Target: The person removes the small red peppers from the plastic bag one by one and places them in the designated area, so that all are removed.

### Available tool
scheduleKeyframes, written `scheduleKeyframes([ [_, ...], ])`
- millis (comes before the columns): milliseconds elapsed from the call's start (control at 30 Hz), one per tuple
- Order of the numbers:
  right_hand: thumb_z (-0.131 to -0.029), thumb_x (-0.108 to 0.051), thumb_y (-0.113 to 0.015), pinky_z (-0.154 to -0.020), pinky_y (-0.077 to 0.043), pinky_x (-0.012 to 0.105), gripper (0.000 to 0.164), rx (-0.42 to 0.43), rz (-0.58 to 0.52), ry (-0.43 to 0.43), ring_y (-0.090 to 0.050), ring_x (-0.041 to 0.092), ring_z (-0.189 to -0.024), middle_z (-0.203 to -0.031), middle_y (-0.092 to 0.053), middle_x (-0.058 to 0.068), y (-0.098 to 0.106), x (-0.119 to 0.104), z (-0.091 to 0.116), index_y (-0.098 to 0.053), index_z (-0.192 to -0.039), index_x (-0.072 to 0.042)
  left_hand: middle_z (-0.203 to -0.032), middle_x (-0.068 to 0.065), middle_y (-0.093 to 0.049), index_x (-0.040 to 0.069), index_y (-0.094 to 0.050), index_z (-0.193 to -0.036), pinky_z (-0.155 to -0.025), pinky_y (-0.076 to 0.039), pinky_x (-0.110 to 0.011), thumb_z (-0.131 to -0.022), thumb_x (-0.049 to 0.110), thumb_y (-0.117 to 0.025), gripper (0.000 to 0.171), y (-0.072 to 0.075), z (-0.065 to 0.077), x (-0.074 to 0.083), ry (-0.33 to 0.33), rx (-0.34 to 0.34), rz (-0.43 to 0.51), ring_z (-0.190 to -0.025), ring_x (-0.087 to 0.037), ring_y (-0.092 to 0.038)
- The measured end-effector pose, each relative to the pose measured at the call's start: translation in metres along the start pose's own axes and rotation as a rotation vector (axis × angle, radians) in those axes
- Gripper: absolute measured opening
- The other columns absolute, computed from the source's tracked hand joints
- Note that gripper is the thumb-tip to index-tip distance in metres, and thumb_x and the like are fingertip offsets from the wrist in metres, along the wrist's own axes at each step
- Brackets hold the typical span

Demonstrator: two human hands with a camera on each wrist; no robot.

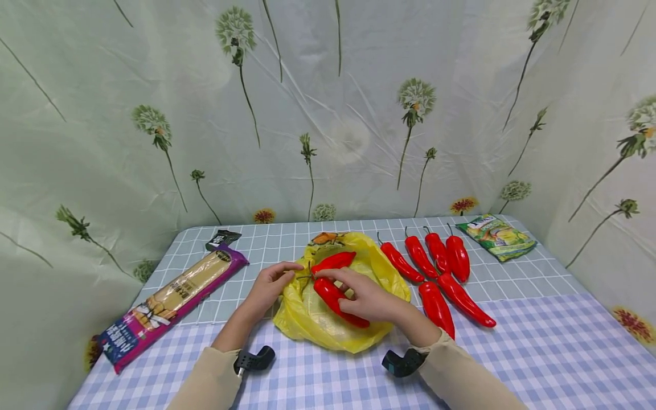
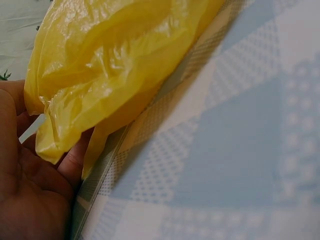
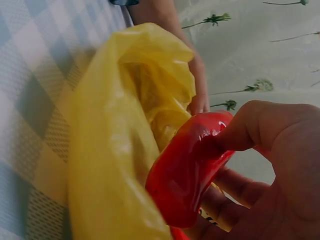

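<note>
Red chili pepper [image 1: 332, 297] sat pinched in right hand [image 1: 368, 295] over yellow plastic bag [image 1: 320, 335] — left hand [image 1: 274, 283] gripped bag — second pepper [image 1: 335, 261] inside.

A long purple-bordered food packet [image 1: 176, 299] lies slantwise on the left, with a small black packet [image 1: 223, 240] just beyond its far end. At the far right lies a green food packet [image 1: 497, 237]. Gingham cloth [image 1: 318, 381] spreads nearest; dandelion-print fabric [image 1: 353, 142] hangs behind.
</note>
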State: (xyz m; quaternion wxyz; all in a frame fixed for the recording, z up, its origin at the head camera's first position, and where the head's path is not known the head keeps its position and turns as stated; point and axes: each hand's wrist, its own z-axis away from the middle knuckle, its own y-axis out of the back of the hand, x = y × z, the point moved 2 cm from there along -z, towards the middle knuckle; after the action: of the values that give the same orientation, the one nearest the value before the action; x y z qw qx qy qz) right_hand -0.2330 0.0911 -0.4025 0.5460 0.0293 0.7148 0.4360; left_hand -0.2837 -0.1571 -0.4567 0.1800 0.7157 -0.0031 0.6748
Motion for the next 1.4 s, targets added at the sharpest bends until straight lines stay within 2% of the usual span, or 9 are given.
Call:
scheduleKeyframes([
  [300, -0.090, -0.007, -0.065, -0.078, -0.058, 0.030, 0.057, 0.041, -0.021, -0.008, -0.057, 0.020, -0.104, -0.130, -0.055, -0.002, 0.010, -0.005, 0.002, -0.051, -0.138, -0.034, -0.138, -0.015, -0.060, 0.007, -0.066, -0.126, -0.088, -0.051, -0.014, -0.103, 0.017, -0.052, 0.029, 0.000, 0.000, 0.000, 0.010, 0.004, -0.005, -0.114, -0.023, -0.058],
  [533, -0.088, -0.010, -0.068, -0.076, -0.058, 0.029, 0.054, 0.068, -0.013, -0.022, -0.057, 0.019, -0.104, -0.129, -0.056, 0.000, 0.021, -0.005, 0.004, -0.050, -0.136, -0.027, -0.136, -0.016, -0.061, 0.006, -0.066, -0.126, -0.087, -0.052, -0.015, -0.102, 0.016, -0.052, 0.029, 0.000, -0.001, 0.000, 0.006, 0.006, 0.007, -0.109, -0.020, -0.058],
  [667, -0.089, -0.009, -0.066, -0.077, -0.057, 0.027, 0.053, 0.084, -0.001, 0.006, -0.058, 0.018, -0.101, -0.128, -0.058, 0.001, 0.026, -0.004, 0.005, -0.049, -0.137, -0.024, -0.136, -0.015, -0.061, 0.006, -0.067, -0.126, -0.086, -0.052, -0.015, -0.102, 0.016, -0.053, 0.029, 0.000, -0.001, -0.001, 0.013, 0.009, 0.003, -0.108, -0.019, -0.058],
  [967, -0.090, -0.007, -0.062, -0.072, -0.057, 0.026, 0.058, 0.107, 0.021, 0.029, -0.057, 0.021, -0.101, -0.130, -0.056, 0.005, 0.037, -0.003, 0.007, -0.049, -0.143, -0.026, -0.137, -0.015, -0.061, 0.007, -0.067, -0.126, -0.086, -0.052, -0.014, -0.102, 0.017, -0.053, 0.029, 0.000, -0.001, 0.000, 0.015, 0.010, -0.005, -0.109, -0.019, -0.058],
  [1200, -0.088, -0.007, -0.064, -0.073, -0.058, 0.028, 0.058, 0.128, -0.005, -0.002, -0.057, 0.022, -0.102, -0.129, -0.055, 0.004, 0.046, -0.001, 0.010, -0.050, -0.140, -0.028, -0.137, -0.014, -0.061, 0.008, -0.067, -0.126, -0.087, -0.052, -0.014, -0.102, 0.018, -0.053, 0.029, 0.000, -0.002, 0.000, 0.025, 0.007, -0.006, -0.109, -0.019, -0.058],
  [1400, -0.085, -0.006, -0.066, -0.075, -0.058, 0.028, 0.059, 0.152, 0.023, 0.004, -0.057, 0.022, -0.101, -0.128, -0.056, 0.005, 0.053, 0.000, 0.012, -0.051, -0.138, -0.025, -0.137, -0.013, -0.060, 0.010, -0.067, -0.127, -0.087, -0.052, -0.015, -0.102, 0.018, -0.053, 0.029, 0.000, -0.001, 0.000, 0.039, 0.008, -0.009, -0.109, -0.020, -0.057],
])
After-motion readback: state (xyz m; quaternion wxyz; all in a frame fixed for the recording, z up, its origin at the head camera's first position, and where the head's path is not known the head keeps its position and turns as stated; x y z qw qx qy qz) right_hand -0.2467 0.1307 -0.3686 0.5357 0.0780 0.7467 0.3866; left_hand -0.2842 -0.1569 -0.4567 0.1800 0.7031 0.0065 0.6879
